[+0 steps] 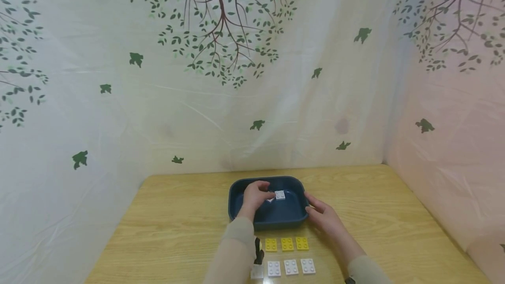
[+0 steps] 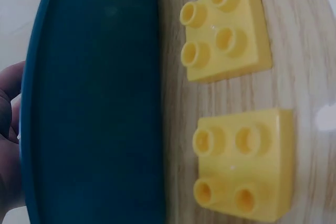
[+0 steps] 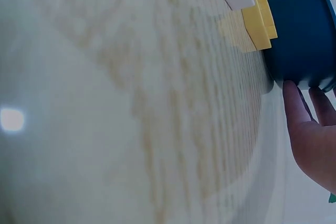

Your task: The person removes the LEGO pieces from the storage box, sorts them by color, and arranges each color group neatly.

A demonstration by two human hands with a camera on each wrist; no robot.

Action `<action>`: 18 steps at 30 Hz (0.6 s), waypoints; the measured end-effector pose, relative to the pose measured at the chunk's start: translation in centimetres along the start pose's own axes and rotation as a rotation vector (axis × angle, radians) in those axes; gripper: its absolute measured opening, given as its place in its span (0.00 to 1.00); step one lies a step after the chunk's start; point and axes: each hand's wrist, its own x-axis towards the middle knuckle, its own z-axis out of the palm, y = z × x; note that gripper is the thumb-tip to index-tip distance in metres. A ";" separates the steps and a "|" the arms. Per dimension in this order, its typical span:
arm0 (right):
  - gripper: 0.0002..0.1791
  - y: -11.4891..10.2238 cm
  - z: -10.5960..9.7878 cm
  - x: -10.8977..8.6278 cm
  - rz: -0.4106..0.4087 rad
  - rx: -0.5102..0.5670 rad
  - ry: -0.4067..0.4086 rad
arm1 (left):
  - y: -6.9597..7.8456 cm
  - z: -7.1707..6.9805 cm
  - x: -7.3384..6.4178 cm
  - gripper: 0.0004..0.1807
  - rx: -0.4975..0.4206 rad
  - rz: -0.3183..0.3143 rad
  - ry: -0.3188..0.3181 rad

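Inside the dark blue tray (image 1: 276,224), my left hand (image 1: 255,196) hovers low with thumb and forefinger spread apart. A white toy brick (image 1: 279,195) lies just beyond the thumb tip. Another white brick (image 1: 270,200) peeks out below the thumb, mostly hidden by it. My right hand (image 1: 325,218) touches the tray's right side with extended fingers. In the right wrist view its fingertips (image 3: 290,88) rest against the tray's outer wall. The left wrist view shows the tray wall and two yellow bricks (image 2: 228,30) beside it; the left fingers show only partly past the rim.
A row of yellow bricks (image 1: 287,244) sits right in front of the tray. Nearer stands a row of white bricks (image 1: 291,267), its left end partly covered by my left forearm. A patterned curtain (image 1: 244,143) hangs behind and beside the wooden table (image 1: 177,214).
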 end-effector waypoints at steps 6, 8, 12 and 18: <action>0.29 0.1 0.0 0.0 -0.014 -0.033 0.012 | -0.7 0.6 -0.1 0.26 0.031 0.025 -0.004; 0.29 0.2 0.0 0.1 -0.015 -0.036 0.016 | -1.0 0.7 -0.1 0.27 0.035 0.029 -0.006; 0.29 0.2 0.0 0.1 -0.014 -0.034 0.021 | -1.5 0.9 -0.1 0.30 0.034 0.015 -0.017; 0.29 0.2 0.0 0.1 -0.008 -0.034 0.018 | -1.9 1.0 -0.1 0.32 0.074 -0.003 -0.050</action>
